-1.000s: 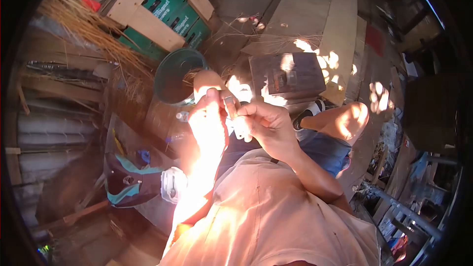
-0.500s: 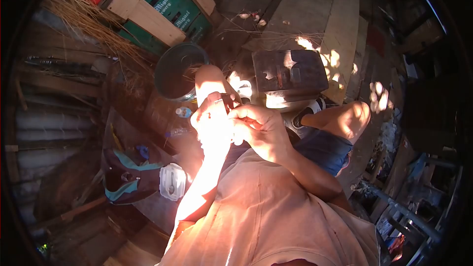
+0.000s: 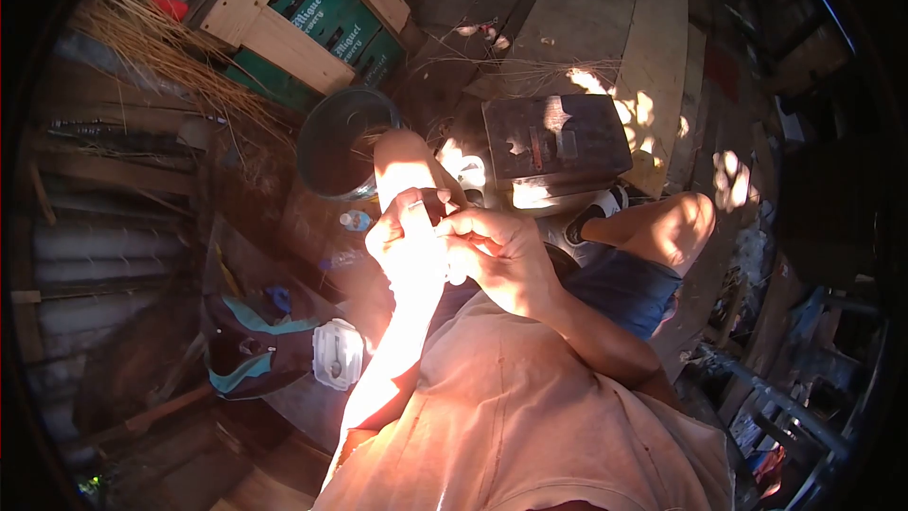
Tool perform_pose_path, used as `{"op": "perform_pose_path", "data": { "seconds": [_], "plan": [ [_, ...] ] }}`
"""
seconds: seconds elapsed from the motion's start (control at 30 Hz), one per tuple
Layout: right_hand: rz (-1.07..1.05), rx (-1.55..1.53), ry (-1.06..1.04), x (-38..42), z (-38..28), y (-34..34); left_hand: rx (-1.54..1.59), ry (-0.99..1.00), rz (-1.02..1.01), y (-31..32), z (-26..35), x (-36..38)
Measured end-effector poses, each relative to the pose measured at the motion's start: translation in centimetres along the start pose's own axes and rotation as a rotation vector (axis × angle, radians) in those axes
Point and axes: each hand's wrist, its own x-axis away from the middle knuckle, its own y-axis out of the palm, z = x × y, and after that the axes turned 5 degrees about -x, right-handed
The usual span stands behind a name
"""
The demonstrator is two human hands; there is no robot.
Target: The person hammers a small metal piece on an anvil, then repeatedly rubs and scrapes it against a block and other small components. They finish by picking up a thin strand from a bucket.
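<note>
My left hand [image 3: 405,238] is up in front of my raised knee [image 3: 402,153], fingers curled in and washed out by bright sunlight. Pressed close against it, my right hand [image 3: 499,251] has thumb and fingers pinched together. The hands meet at a small thing between the fingertips, too glaring and too small to name. Below the hands are my orange shirt [image 3: 501,397] and dark blue shorts [image 3: 619,289].
Beyond my knee stands a dark bucket [image 3: 312,156]. A dark worn case [image 3: 515,137] sits ahead. Green crates [image 3: 331,14] in a wooden frame and dry strips [image 3: 161,47] lie at upper left. On my left are a clear plastic container [image 3: 338,354] and a dark teal-trimmed bag [image 3: 284,360].
My left fingers have shifted slightly, with the thumb now more visible on top. The right hand keeps its pinch nearly in place. The view has moved a little.
</note>
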Motion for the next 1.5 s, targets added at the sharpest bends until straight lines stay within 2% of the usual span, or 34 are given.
{"op": "perform_pose_path", "data": {
  "seconds": [0.2,0.3,0.37,0.47,0.6,0.77,0.9,0.97,1.07,1.1,1.13,1.17,1.2,1.27,1.3,1.33,1.4,1.43,1.47,1.5],
  "plan": [
    [0.014,0.008,0.080,0.0,-0.2,-0.2,0.064,-0.034,0.035,1.0,1.1,0.0],
    [0.010,0.003,0.046,-0.1,-0.7,-0.1,0.051,-0.013,0.114,1.4,1.8,0.1],
    [-0.016,-0.075,0.041,-0.1,-0.7,-0.4,0.107,0.023,0.015,0.8,0.6,-0.3],
    [-0.050,-0.173,0.036,-0.3,-0.5,-0.7,0.098,0.065,-0.018,0.5,0.5,-0.3],
    [-0.044,-0.190,-0.007,-0.2,0.4,-0.8,0.163,0.003,-0.051,0.5,1.1,0.1],
    [-0.044,-0.170,-0.021,-0.4,0.6,-1.0,-0.024,0.138,-0.004,1.0,0.6,-0.3],
    [0.010,-0.129,0.007,-0.5,-0.3,-0.6,-0.056,0.161,0.034,1.1,0.0,-0.4],
    [0.006,-0.138,0.029,-0.6,-0.4,-0.7,-0.486,0.367,0.096,1.0,-0.4,-0.7],
    [0.015,-0.191,0.053,-0.6,0.2,-0.8,-0.503,0.435,0.077,1.5,0.5,-0.8],
    [0.028,-0.236,0.054,-0.5,0.5,-0.9,-0.500,0.433,0.072,1.7,0.5,-0.8],
    [0.035,-0.233,0.054,-0.6,0.5,-1.1,-0.355,0.328,0.049,1.9,0.5,-0.8],
    [0.028,-0.199,-0.036,-0.7,0.6,-1.4,-0.207,0.220,0.021,2.2,0.4,-0.8],
    [0.029,-0.160,-0.124,-0.6,0.5,-1.9,-0.195,0.212,0.002,2.7,0.4,-1.0],
    [0.209,-0.057,-0.099,0.2,0.1,-4.0,-0.201,-0.065,-0.035,3.9,-0.1,-1.9],
    [0.353,-0.206,-0.050,0.5,-0.4,-4.9,-0.107,0.005,-0.181,4.4,-1.3,-4.1],
    [0.430,-0.038,-0.026,1.0,-0.7,-7.0,-0.653,0.489,-0.236,4.4,-2.4,-3.7],
    [0.602,0.346,0.104,1.0,0.4,-11.4,-0.421,0.346,-0.458,6.0,-10.5,-6.1],
    [0.631,0.355,0.112,0.7,2.0,-13.4,-0.490,0.419,-0.524,7.3,-10.4,-6.2],
    [0.655,0.697,-0.106,0.4,4.0,-15.5,-0.683,0.531,-0.608,8.5,-10.3,-7.0],
    [0.656,1.038,-0.321,0.5,5.6,-16.8,-0.702,0.596,-0.631,9.6,-11.4,-7.6]
  ]
}}
